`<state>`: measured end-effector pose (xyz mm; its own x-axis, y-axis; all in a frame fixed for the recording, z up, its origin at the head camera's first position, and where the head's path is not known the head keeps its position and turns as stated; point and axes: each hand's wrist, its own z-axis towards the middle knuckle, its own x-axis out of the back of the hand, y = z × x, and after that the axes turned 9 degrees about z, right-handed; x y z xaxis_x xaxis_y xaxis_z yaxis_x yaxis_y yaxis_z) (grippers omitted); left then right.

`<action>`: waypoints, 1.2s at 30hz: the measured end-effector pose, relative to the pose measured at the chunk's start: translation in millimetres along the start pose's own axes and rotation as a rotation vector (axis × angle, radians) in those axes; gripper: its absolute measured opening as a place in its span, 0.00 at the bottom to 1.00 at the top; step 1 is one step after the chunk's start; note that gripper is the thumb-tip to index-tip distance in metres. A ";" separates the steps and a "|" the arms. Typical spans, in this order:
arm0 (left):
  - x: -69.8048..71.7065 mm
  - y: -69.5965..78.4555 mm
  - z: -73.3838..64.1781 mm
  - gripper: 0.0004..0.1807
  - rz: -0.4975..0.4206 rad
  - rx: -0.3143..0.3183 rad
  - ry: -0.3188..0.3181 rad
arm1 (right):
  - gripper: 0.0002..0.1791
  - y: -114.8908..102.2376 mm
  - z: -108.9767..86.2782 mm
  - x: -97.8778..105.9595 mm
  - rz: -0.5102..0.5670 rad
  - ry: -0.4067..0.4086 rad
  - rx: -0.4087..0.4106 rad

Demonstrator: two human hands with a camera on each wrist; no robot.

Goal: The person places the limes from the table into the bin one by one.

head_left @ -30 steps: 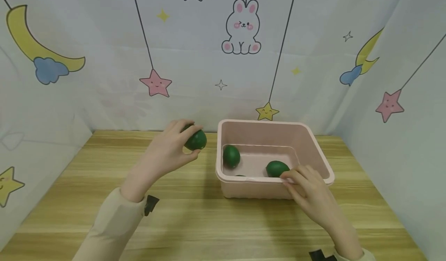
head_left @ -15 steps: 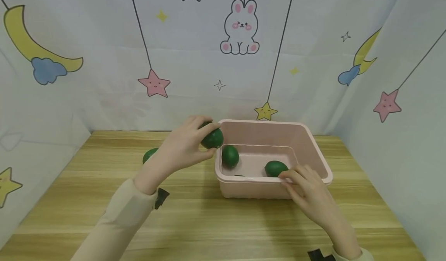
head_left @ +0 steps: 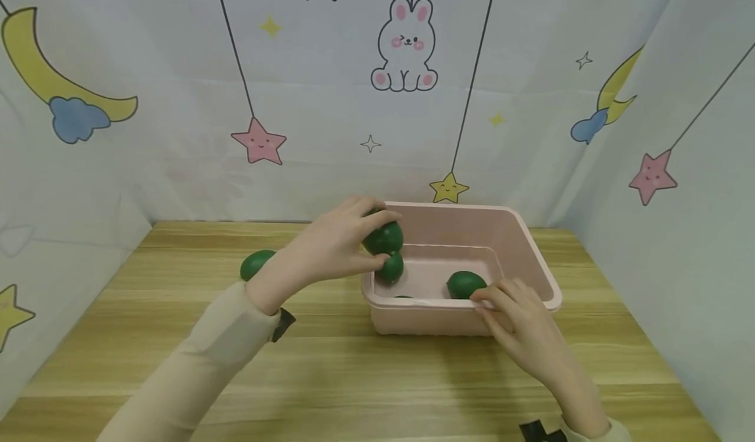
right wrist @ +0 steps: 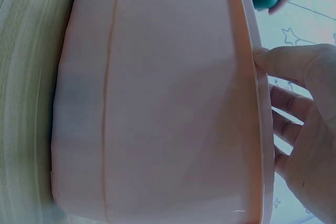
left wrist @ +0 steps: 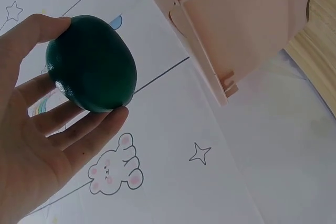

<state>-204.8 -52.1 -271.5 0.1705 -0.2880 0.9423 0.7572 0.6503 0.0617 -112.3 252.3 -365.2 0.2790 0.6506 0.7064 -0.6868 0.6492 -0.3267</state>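
Note:
My left hand [head_left: 333,242] holds a dark green, glossy oval fruit [head_left: 385,237] between thumb and fingers. In the head view it appears over the left end of a pink plastic box [head_left: 436,321]. The left wrist view shows the fruit [left wrist: 92,64] with the box's rim to its right. At the box's near right side, my right hand [head_left: 527,330] pinches the rim, thumb outside and fingers inside. Within the box lie one such green fruit [head_left: 392,270] at left, partly covered by the left thumb, another [head_left: 465,284] near the right fingertips, and a sliver of a third [head_left: 404,296] behind the front wall.
Another green fruit [head_left: 255,263] lies on the wooden table [head_left: 330,383], left of the box and partly behind the left wrist. A white cloth [head_left: 318,101] printed with stars, moons and a rabbit hangs behind the table and along its sides.
My left hand has moved right with its fruit, from left of the box to over its left end, uncovering the fruit on the table. The right hand keeps its grip on the rim.

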 end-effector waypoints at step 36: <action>-15.5 30.1 37.3 0.28 0.095 -0.213 -0.240 | 0.13 -1.4 -0.3 1.0 -0.003 -0.021 -0.043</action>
<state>-208.2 -1.9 -272.0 0.1129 -0.0428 0.9927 0.8642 0.4973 -0.0768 -110.9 252.2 -364.2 0.2663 0.6407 0.7202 -0.6567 0.6675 -0.3510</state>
